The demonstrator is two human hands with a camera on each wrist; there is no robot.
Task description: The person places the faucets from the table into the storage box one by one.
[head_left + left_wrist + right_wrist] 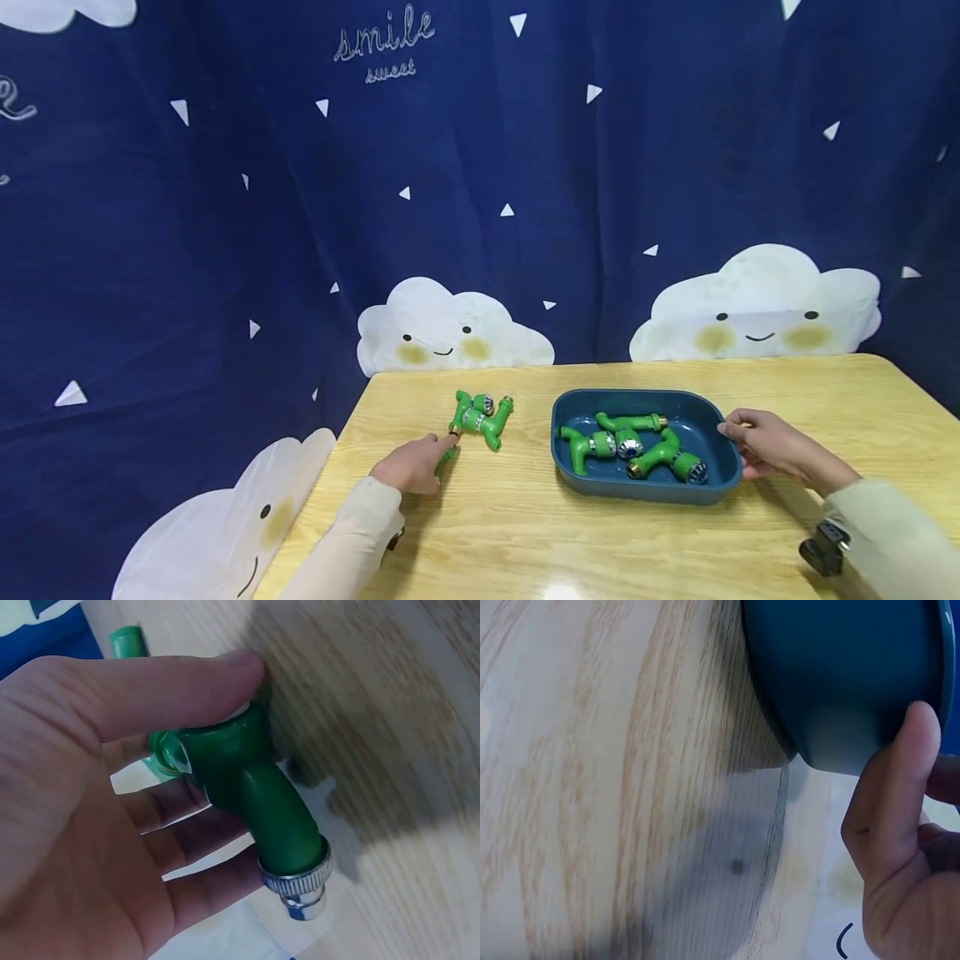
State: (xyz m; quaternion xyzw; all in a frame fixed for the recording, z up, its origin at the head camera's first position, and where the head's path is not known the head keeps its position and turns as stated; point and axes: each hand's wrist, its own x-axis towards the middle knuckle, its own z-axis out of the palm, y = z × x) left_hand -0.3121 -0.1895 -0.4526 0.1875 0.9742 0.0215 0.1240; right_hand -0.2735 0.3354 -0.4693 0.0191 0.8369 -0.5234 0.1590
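Observation:
My left hand point(412, 464) holds a green plastic tap point(274, 802) at the left of the table, thumb on its top and fingers behind it. The tap's silver ribbed nozzle end points away from the palm; in the head view the hand hides most of it. Just beyond lie more green taps point(474, 419), close together on the wood. My right hand point(772, 450) pinches the right end of a dark blue plastic tub point(637, 490), its thumb at the rim. Inside the tub, green taps point(663, 454) with silver and brass-coloured ends lie on the bottom.
A light wood table point(525, 542) carries everything. Behind it and along its left side hangs a dark blue curtain point(480, 167) with white clouds and triangles. A dark wrist device point(823, 548) sits at the right sleeve.

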